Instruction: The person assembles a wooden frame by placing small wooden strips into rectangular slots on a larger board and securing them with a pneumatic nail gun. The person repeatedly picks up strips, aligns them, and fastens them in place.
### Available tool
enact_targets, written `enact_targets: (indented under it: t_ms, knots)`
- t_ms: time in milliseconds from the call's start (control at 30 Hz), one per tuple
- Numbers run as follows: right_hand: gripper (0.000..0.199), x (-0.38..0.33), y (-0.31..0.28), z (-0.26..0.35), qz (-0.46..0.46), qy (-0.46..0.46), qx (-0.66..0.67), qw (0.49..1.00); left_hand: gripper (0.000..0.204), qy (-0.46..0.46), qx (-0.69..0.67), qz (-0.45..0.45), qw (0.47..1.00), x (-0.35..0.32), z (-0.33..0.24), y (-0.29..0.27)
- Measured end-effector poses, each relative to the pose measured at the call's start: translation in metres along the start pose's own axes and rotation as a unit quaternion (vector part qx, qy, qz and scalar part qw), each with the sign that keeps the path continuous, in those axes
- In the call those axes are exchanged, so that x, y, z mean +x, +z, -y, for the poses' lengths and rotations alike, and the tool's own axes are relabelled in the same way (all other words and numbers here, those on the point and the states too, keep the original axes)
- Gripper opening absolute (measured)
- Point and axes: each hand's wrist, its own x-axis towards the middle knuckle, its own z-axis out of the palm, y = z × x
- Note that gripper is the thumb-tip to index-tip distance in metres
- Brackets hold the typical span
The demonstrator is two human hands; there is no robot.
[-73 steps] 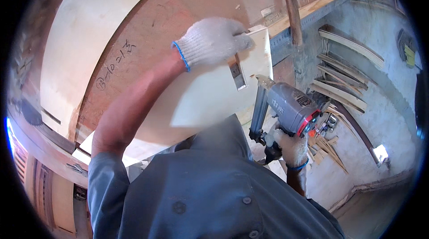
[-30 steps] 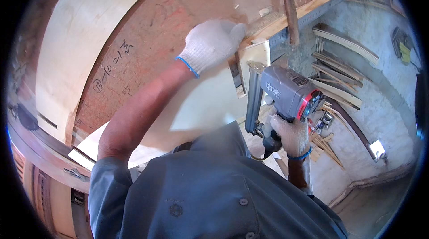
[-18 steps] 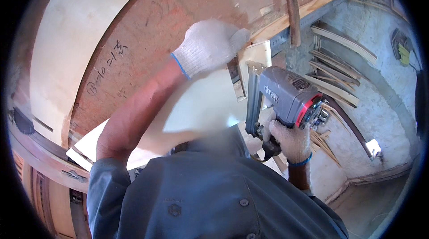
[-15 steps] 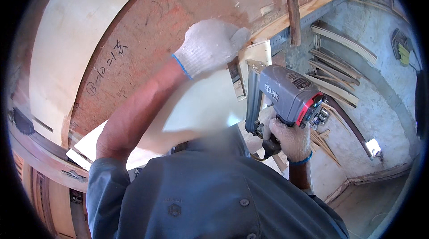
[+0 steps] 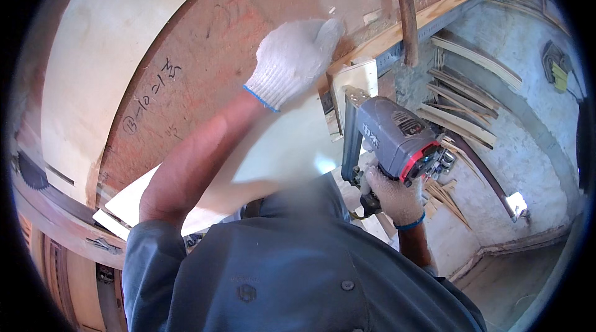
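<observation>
My right hand (image 5: 397, 198), in a white knitted glove with a blue cuff, grips the handle of a grey and red nail gun (image 5: 391, 127). The gun's nose rests at a small pale wooden piece (image 5: 365, 74); whether it touches is hard to tell. My left hand (image 5: 292, 55), gloved the same way, is closed over the brown board (image 5: 211, 46), its thumb side toward the far right. Whatever its fingers hold is hidden. Beneath my left forearm lies a pale panel (image 5: 285, 136), partly covered by my arm and a blurred patch.
A large pale sheet (image 5: 124, 27) lies at the far left, with a toothed saw blade (image 5: 32, 170) near it. A dark upright bar (image 5: 405, 12) stands beside a long wooden strip (image 5: 434, 14). Wood strips (image 5: 462, 93) and offcuts (image 5: 444, 198) lie at right.
My left hand has turned slightly and drawn back from the small wooden piece, thumb side now higher. The nail gun has shifted and tilted a little, its rear end lower; my right hand still grips it.
</observation>
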Motion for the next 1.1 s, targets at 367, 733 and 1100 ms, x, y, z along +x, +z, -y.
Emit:
enact_targets:
  t_ms: [367, 733, 1100]
  knots:
    - [0.027, 0.008, -0.002, -0.002, -0.072, -0.143, -0.041, 0.986, 0.057, -0.006, 0.012, 0.016, 1.000, -0.015, -0.018, -0.031]
    - [0.037, -0.004, -0.023, -0.009, -0.074, -0.072, 0.124, 0.987, 0.030, -0.056, 0.007, 0.233, 0.971, -0.102, -0.010, -0.089]
    - [0.024, 0.000, -0.017, -0.009, -0.027, -0.138, 0.162, 0.977, 0.030, -0.142, -0.012, 0.037, 0.989, -0.121, -0.025, -0.179]
